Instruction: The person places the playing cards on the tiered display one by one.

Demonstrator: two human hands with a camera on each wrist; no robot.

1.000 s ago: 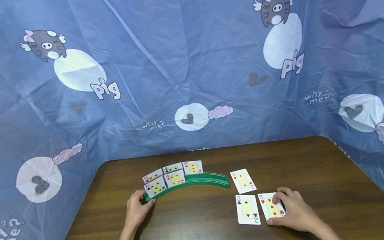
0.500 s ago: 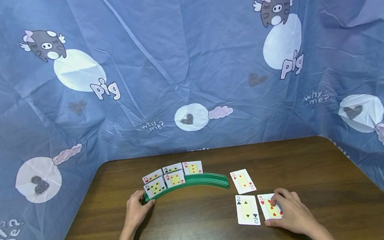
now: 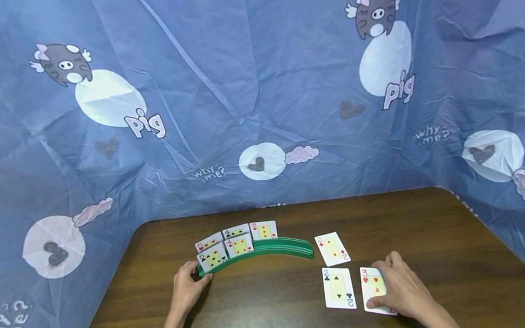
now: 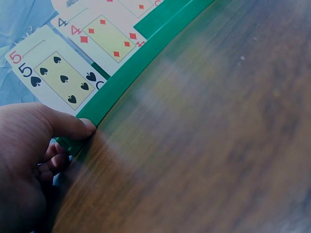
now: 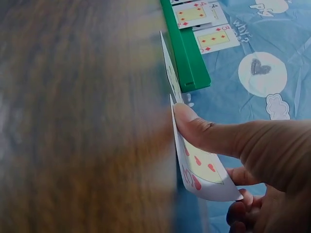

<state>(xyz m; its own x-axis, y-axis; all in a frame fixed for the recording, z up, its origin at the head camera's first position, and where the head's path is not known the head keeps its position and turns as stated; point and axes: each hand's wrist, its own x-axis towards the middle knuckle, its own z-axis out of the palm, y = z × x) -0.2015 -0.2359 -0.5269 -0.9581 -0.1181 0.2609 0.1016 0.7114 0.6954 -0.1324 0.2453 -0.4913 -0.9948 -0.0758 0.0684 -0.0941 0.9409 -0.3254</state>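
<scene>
Right hand (image 3: 404,286) pinching heart three (image 3: 373,284), perhaps raised

The right hand (image 3: 405,286) hides part of the three of hearts (image 3: 372,285); the tabletop (image 5: 77,121) (apparently wood) blurs in the right wrist view.

A wide lane of tabletop (image 3: 262,304) runs in front of the green rack (image 3: 287,245), between the left hand (image 3: 189,289) and the two of clubs (image 3: 339,288). Upright cards (image 3: 214,257) block the rack's left part; the two of diamonds (image 3: 333,248) lies flat just beside its right end.
</scene>
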